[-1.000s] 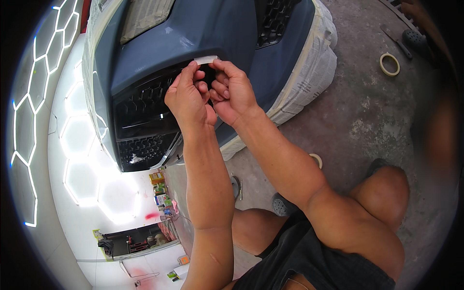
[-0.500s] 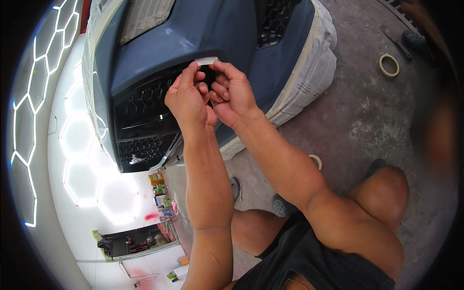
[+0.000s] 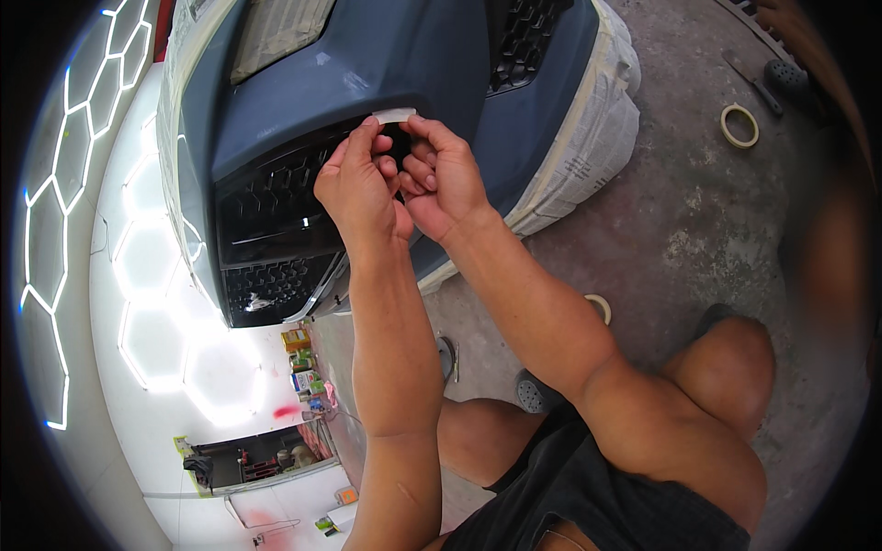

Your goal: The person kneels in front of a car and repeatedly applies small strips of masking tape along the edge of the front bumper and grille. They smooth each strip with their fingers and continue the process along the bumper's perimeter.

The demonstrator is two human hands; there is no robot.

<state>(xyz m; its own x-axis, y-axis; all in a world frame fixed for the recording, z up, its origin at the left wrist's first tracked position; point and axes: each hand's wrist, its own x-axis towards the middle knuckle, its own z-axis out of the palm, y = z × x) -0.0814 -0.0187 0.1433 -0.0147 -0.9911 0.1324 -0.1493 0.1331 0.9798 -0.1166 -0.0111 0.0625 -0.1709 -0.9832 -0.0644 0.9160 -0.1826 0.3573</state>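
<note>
A short strip of pale masking tape (image 3: 396, 116) spans the space between my two hands, at the edge where the dull blue-grey car bumper (image 3: 386, 69) meets its glossy black grille (image 3: 276, 202). My left hand (image 3: 360, 184) pinches the strip's left end between thumb and forefinger. At the right end, the thumb and forefinger of my right hand (image 3: 443, 174) are closed on it too. The other fingers of both hands curl inward, in front of the grille. Whether the strip touches the bumper I cannot tell.
Newspaper masking (image 3: 588, 151) wraps the bumper's right side. On the concrete floor lie a tape roll (image 3: 739, 126), a second roll (image 3: 600, 309) by my right forearm, and a knife (image 3: 753, 83). Cans and boxes (image 3: 301, 360) stand near the white wall, below bright hexagonal lights (image 3: 152, 344).
The tape strip and my fingertips have shifted very slightly to the right along the bumper edge. Both hands keep the same pinch.
</note>
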